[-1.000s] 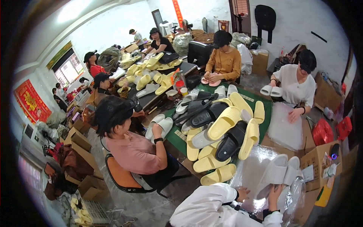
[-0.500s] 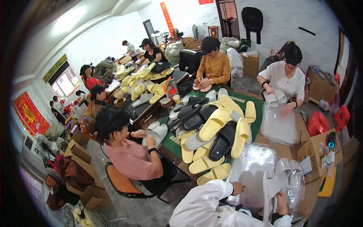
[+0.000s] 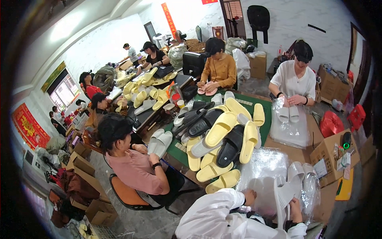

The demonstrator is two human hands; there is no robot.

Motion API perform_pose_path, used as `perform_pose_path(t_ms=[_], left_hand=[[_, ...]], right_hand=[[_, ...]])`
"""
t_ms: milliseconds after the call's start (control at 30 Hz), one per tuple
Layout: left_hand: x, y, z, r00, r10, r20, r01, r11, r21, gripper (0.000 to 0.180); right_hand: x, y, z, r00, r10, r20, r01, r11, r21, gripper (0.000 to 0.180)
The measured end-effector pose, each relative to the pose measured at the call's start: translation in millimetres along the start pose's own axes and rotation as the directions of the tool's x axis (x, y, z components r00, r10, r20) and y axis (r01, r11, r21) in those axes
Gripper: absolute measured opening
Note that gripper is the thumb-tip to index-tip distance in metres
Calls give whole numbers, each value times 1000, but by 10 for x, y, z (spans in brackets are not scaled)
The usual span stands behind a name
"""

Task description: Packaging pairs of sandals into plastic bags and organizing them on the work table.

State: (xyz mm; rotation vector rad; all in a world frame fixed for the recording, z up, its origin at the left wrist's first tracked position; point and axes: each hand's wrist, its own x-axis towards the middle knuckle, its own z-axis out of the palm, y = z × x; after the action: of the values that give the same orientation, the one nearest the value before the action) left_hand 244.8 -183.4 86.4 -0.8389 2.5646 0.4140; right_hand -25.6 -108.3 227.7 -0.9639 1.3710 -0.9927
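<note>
My right hand [image 3: 295, 210] is closed around the side of a light grey slipper [image 3: 282, 195], which is held tilted over the near right of the table. Another grey slipper [image 3: 295, 174] is close behind it; I cannot tell whether the same hand holds both. Beside them, at the right, a grey slipper in clear wrapping [image 3: 310, 193] lies on cardboard. My left hand [image 3: 249, 197] is at the near edge of a stack of clear plastic bags [image 3: 262, 167], its fingers bent onto the plastic and partly hidden.
A heap of yellow, black and grey slippers [image 3: 221, 129] covers much of the green mat [image 3: 179, 155]. An open cardboard box [image 3: 328, 159] stands at the right. A co-worker in pink [image 3: 135, 171] sits at the left; co-workers in orange [image 3: 221, 73] and white [image 3: 296, 81] are across the table.
The view has shifted slightly. The co-worker in white has moved grey slippers into a clear bag, and the one in pink has lowered a grey pair. My hands stay nearly in place.
</note>
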Motion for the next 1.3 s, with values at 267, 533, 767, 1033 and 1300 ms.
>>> perform_pose_path(t_ms=[267, 533, 767, 1033, 1300], left_hand=[[-342, 46, -425, 944, 155, -292, -165, 986, -9, 72], [-178, 4, -152, 920, -19, -392, 46, 997, 59, 25], [-289, -223, -494, 936, -27, -351, -23, 990, -138, 16], [-126, -239, -806, 825, -132, -550, -138, 896, -422, 23], [-221, -284, -902, 829, -157, -537, -169, 845, -507, 35]], right_hand=[[-192, 5, -223, 961, 210, 182, -247, 945, 215, 29], [-245, 404, -624, 913, 372, 167, -393, 912, 117, 29], [-449, -39, -292, 822, 458, 337, -533, 827, 177, 34], [-294, 173, -83, 801, 455, 390, -494, 869, 2, 35], [-115, 133, 181, 917, 348, 196, -300, 924, -240, 26]])
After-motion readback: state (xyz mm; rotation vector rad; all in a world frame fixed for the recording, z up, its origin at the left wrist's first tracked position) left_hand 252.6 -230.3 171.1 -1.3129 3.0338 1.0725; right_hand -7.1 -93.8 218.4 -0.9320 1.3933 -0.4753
